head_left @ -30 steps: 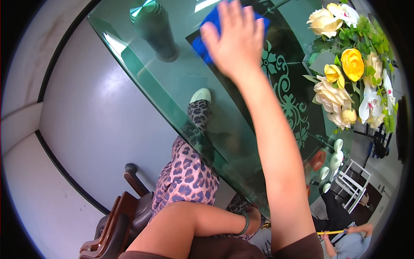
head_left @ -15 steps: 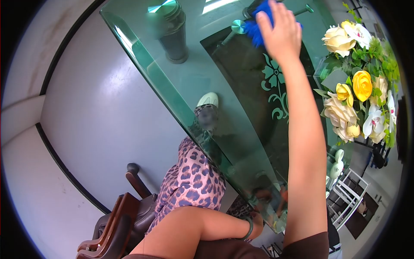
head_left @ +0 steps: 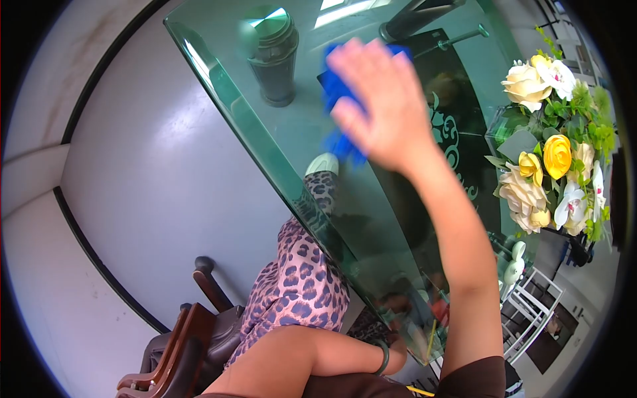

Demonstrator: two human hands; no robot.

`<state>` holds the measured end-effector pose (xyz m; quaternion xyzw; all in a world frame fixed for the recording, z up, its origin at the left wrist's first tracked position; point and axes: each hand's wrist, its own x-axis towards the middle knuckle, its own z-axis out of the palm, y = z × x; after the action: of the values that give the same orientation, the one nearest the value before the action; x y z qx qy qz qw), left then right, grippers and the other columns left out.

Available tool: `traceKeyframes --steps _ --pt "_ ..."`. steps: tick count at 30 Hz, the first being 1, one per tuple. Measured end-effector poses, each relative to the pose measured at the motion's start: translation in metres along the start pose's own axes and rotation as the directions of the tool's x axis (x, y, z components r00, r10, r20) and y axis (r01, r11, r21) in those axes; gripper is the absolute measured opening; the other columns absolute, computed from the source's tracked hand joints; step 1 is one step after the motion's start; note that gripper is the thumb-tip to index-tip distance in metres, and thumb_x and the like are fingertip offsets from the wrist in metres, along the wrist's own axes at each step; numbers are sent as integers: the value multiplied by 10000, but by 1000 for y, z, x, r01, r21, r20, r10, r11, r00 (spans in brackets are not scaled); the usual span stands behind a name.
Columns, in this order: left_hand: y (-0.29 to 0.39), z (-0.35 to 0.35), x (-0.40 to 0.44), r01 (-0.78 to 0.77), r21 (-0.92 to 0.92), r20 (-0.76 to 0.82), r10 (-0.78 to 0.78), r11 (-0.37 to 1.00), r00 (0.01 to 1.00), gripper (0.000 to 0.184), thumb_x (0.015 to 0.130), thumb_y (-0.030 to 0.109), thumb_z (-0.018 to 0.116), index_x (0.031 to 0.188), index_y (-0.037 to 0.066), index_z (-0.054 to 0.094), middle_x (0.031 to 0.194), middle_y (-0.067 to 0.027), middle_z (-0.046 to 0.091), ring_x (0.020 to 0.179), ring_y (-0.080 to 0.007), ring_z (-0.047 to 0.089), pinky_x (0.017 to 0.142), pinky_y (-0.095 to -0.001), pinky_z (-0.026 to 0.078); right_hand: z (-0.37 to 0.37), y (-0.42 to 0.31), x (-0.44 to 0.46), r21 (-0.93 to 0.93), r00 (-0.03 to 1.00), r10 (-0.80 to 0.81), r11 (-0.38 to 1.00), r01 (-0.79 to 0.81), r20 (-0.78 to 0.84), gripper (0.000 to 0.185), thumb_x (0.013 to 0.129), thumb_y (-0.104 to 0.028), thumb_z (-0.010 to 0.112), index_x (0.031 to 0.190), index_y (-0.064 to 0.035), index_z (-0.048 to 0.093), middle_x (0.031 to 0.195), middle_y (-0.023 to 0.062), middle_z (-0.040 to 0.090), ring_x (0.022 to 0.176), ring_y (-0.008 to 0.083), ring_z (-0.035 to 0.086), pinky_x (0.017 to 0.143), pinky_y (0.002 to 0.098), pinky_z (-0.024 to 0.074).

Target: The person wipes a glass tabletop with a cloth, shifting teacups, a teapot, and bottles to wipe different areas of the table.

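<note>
My right hand (head_left: 381, 99) lies palm down over a blue cloth (head_left: 342, 83) on the glass tabletop (head_left: 302, 123). Its fingers stretch forward, the thumb sticks out to the left, and the hand is slightly blurred. Cloth edges show past the fingers and below the thumb. Under the glass is a dark panel (head_left: 464, 99) with a pale floral pattern, partly covered by my hand and forearm. My left hand (head_left: 397, 353), below a bangle on the wrist, is close to the table's near corner; its fingers are hidden.
A bunch of cream, yellow and white flowers (head_left: 557, 156) stands at the table's right side. Grey cylindrical legs (head_left: 275, 73) show through the glass. A dark chair with wooden arms (head_left: 192, 345) is at lower left, and a white rack (head_left: 534, 305) at lower right.
My right hand and the blue cloth have moved left and nearer to me across the glass. The left arm has stayed almost in place. The view has shifted slightly.
</note>
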<state>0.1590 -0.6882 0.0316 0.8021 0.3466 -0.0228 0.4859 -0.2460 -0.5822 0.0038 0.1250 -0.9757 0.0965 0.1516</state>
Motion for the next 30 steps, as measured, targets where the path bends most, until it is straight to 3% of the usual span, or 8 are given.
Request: traceKeyframes --steps 3,5,8,13,18,22,26,30 --pt "0 3 4 2 -16 -12 -2 1000 1000 491 761 374 678 1190 135 669 1196 -77 635 1073 -278 593 815 -493 473 25 103 26 -133 947 202 962 -240 -249 540 922 -440 489 1360 -124 495 1406 122 483 1318 338 409 1078 499 273" --pt "3 8 13 18 -15 -22 -18 1000 1000 486 763 383 675 1185 141 673 1187 -74 641 1067 -279 594 812 -497 472 21 109 48 -207 782 589 755 -623 -207 630 938 -450 452 1418 -47 389 1456 177 400 1369 365 317 1129 503 204" --pt "10 12 20 6 32 -5 -6 999 1000 475 779 409 656 1182 158 674 1167 -65 651 1057 -282 594 809 -509 466 35 84 67 -256 774 591 731 -633 -228 650 928 -452 462 1415 -29 385 1459 164 399 1373 363 312 1137 495 194" --pt "-10 -8 -13 -130 18 24 129 991 991 456 853 417 566 1222 162 648 1198 -60 640 1076 -296 588 835 -532 451 41 -52 44 32 988 55 998 -51 -144 610 848 -451 521 1328 -74 500 1394 156 455 1311 390 368 1099 572 220" --pt "-6 -2 -23 -69 75 -36 72 995 997 419 895 363 518 1229 141 641 1230 -74 625 1097 -310 579 832 -547 454 23 -50 22 140 995 -83 986 91 -63 561 833 -429 577 1307 -130 546 1382 104 497 1314 314 406 1110 524 248" --pt "0 -2 -11 -49 86 -26 51 995 998 421 883 345 532 1225 127 643 1207 -88 633 1087 -307 581 817 -547 462 9 89 19 -94 927 270 948 -303 -261 476 869 -392 536 1237 -92 568 1253 97 575 1190 291 504 989 466 366" --pt "-2 -5 -12 8 78 -37 -5 997 999 420 855 357 565 1189 121 661 1154 -78 651 1068 -294 586 797 -535 466 12 190 15 -263 571 746 508 -820 -342 688 894 -579 377 1396 -112 428 1456 131 410 1358 340 347 1102 534 227" --pt "-3 -14 -25 7 58 -44 -5 998 999 390 843 343 583 1147 119 680 1102 -59 668 1044 -265 596 775 -507 476 20 170 59 -324 669 709 593 -737 -223 720 885 -619 369 1435 -155 384 1475 90 399 1342 360 368 1084 526 264"
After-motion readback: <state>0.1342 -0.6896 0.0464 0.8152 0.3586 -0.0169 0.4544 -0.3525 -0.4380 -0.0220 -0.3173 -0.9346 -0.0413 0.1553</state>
